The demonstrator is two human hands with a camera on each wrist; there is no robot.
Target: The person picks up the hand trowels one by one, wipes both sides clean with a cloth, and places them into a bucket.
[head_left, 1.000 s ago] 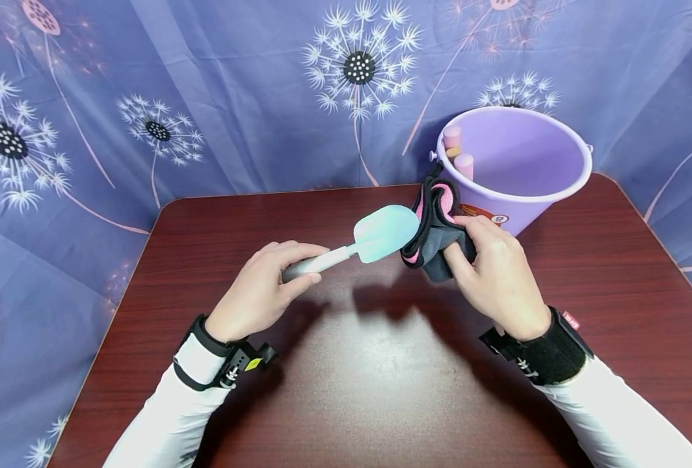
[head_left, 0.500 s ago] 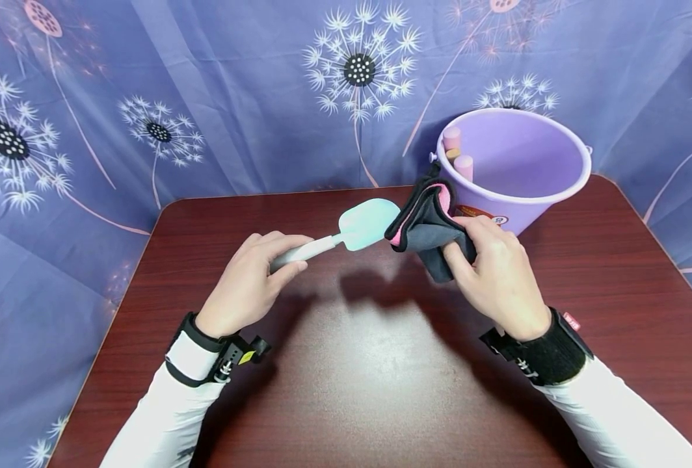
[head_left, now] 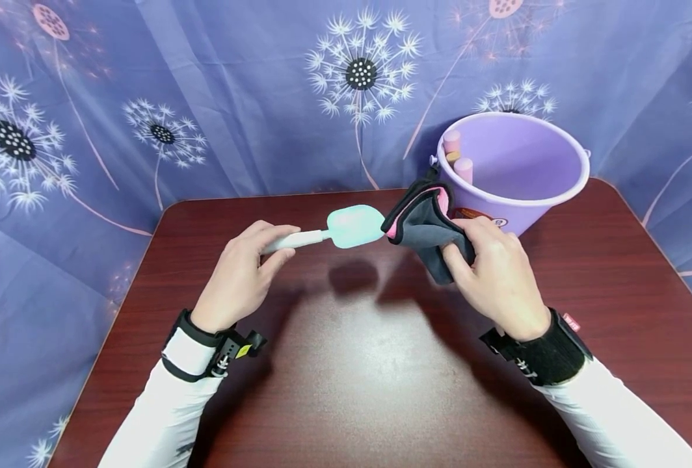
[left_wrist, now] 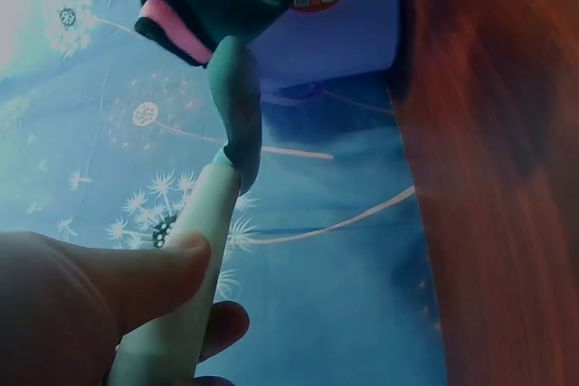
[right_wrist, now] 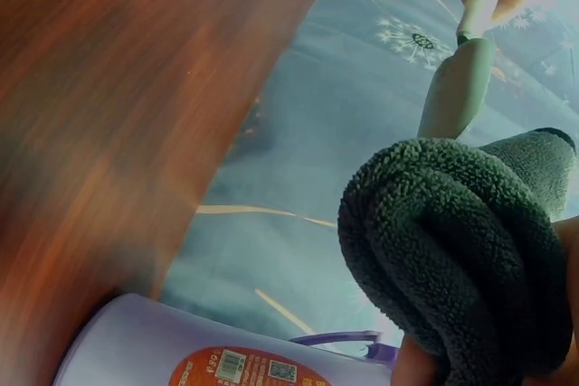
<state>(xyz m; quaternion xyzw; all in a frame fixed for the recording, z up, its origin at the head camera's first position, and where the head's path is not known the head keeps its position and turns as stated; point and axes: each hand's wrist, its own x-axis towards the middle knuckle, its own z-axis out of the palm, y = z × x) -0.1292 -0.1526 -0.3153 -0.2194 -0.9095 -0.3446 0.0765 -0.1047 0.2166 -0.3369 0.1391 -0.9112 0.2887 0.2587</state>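
In the head view my left hand (head_left: 235,279) grips the white handle of a small hand trowel (head_left: 354,226). Its pale mint blade points right, held above the table. My right hand (head_left: 498,273) pinches a folded dark grey cleaning cloth (head_left: 425,227) with black edging and a pink inner side. The blade tip meets the cloth's left edge; whether it touches is hard to tell. From the left wrist, the thumb lies along the trowel handle (left_wrist: 185,268). The right wrist view has the thick, fluffy cloth (right_wrist: 443,241) bunched in the hand, with the trowel blade (right_wrist: 460,88) behind it.
A lilac bucket (head_left: 501,208) stands at the back right, just behind the cloth. Pink cylindrical ends (head_left: 464,170) stick up inside its left rim. The dark red wooden table (head_left: 346,390) backs onto a blue curtain (head_left: 252,97) with dandelion prints.
The left hand has drawn the trowel leftward, so its blade has slid from beside the cloth to the cloth's left edge. The cloth's free end has swung left and up; the right hand stays put.
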